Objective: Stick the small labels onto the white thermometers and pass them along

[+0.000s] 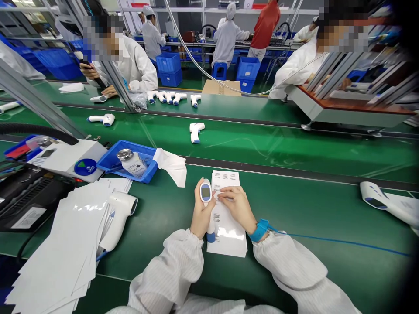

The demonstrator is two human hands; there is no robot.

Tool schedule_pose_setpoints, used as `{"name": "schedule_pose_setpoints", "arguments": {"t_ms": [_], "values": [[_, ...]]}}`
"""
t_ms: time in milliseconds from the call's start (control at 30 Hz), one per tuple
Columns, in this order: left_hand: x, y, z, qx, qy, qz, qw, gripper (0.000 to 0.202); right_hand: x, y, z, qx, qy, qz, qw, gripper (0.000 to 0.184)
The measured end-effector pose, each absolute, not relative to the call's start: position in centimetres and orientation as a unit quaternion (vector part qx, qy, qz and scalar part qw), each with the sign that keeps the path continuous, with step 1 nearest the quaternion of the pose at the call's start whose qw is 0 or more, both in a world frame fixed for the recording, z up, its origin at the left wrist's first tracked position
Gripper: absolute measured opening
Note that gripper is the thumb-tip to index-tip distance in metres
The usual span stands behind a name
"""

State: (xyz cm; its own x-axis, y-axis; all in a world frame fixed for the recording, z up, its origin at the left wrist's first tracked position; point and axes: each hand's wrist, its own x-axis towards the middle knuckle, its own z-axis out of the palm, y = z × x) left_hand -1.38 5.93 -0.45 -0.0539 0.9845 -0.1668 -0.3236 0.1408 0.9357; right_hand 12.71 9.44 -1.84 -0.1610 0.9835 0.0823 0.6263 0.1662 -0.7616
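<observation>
My left hand [202, 214] is closed around a white infrared thermometer [205, 197], its small grey screen facing up and its blue-tipped handle end showing below my wrist. Beside it lies a stack of white label sheets [229, 237] with small printed labels in rows. My right hand [238, 204], with a blue wrist strap [261, 230] behind it, rests over the upper part of the sheets. Its thumb and fingertips are pinched together close to the thermometer's side. Whatever is between those fingertips is too small to make out.
At left are a blue tray [147, 174] holding a metal-capped bottle [131, 162], a white cloth [173, 168], fanned paper sheets [62, 244] and another thermometer [119, 216]. A thermometer [196, 131] lies on the green belt [262, 146]. Co-workers sit across. A blue cord [340, 242] runs right.
</observation>
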Motion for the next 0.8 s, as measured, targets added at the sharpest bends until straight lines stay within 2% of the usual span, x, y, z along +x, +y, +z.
{"name": "schedule_pose_setpoints", "arguments": {"t_ms": [333, 433, 667, 767, 800], "values": [[-1.5, 6.1, -0.3, 0.371, 0.463, 0.546, 0.591, 0.063, 11.6, 10.1, -1.7, -0.606, -0.682, 0.295, 0.284, 0.013], [-1.5, 6.2, -0.2, 0.379, 0.469, 0.546, 0.582, 0.063, 11.5, 10.0, -1.4, -0.592, -0.701, 0.286, 0.278, 0.012], [-2.0, 7.0, -0.4, 0.395, 0.496, 0.537, 0.556, 0.064, 12.3, 9.9, -1.5, -0.537, -0.711, 0.319, 0.321, 0.008], [-2.2, 7.3, -0.6, 0.399, 0.512, 0.535, 0.54, 0.065, 12.8, 10.0, -1.6, -0.53, -0.717, 0.325, 0.316, 0.002], [-2.2, 7.3, -0.6, 0.4, 0.514, 0.535, 0.538, 0.065, 12.9, 10.1, -1.7, -0.526, -0.721, 0.326, 0.312, 0.007]]}}
